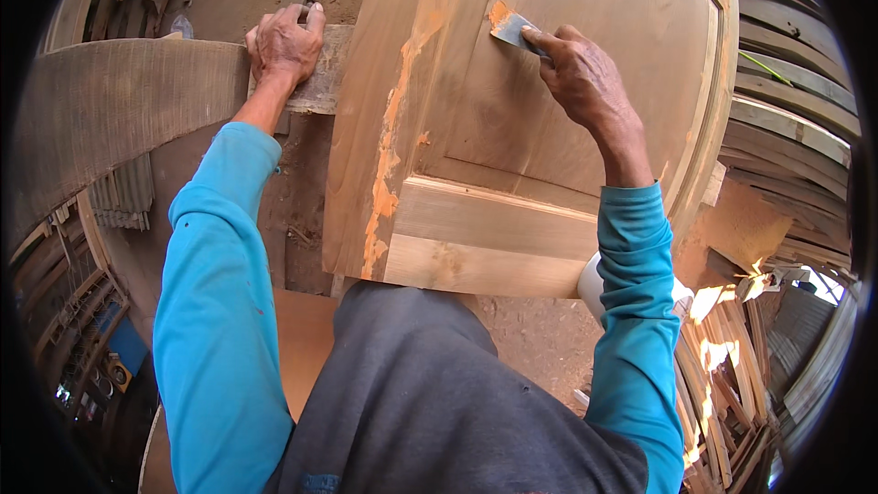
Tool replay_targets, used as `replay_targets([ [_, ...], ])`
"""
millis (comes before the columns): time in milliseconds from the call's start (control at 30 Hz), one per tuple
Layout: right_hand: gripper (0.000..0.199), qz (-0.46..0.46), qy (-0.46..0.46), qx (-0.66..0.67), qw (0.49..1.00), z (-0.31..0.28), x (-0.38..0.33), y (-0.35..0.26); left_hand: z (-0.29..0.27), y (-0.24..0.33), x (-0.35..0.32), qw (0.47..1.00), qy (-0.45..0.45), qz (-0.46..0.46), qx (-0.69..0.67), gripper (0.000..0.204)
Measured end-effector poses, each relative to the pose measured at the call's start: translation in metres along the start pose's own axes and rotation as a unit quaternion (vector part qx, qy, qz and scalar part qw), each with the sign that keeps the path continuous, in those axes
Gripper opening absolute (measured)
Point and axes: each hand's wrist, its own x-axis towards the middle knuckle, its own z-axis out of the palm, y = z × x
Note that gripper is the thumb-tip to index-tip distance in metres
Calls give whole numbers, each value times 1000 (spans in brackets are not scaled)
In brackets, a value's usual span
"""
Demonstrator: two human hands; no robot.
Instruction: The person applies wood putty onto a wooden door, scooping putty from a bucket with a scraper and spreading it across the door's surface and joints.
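Observation:
A wooden panel door (540,119) lies flat in front of me, its near end close to my lap. In my right hand (590,78) is a putty knife (517,32), its blade angled over the recessed panel's left edge. Orange filler (499,14) clings to the blade tip. A ragged streak of the same orange filler (391,142) runs along the door's left stile. My left hand (285,44) rests, fingers curled, on a short rough board (322,87) left of the door. Something small and greyish shows by its thumb, too hidden to name.
A wide curved wooden piece (128,110) stands at the left. Stacked planks (791,64) line the right side. A white bucket (593,288) sits partly under the door's near right corner. Wood offcuts (727,375) are piled at the lower right.

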Motion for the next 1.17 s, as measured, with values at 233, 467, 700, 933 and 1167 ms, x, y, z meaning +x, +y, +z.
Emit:
replay_targets([
  [233, 41, 10, -43, -26, 999, -4, -4, -3, -5, 6, 3, 1000, -16, 4, -11, 44],
  [467, 41, -30, -5, -24, 999, 2, 4, -5, -2, 5, -2, 999, 15, 12, -26, 44],
  [700, 41, -51, 7, -21, 998, -2, 9, -6, -2, 0, 1, 1000, -2, 8, -8, 43],
  [933, 41, -24, -15, -38, 999, -16, 20, -4, -2, 1, 0, 1000, 14, -2, -11, 42],
  [1167, 45, -60, -22, -38, 997, -15, 39, 15, 0, 0, 1, 999, -1, -2, -53, 43],
])
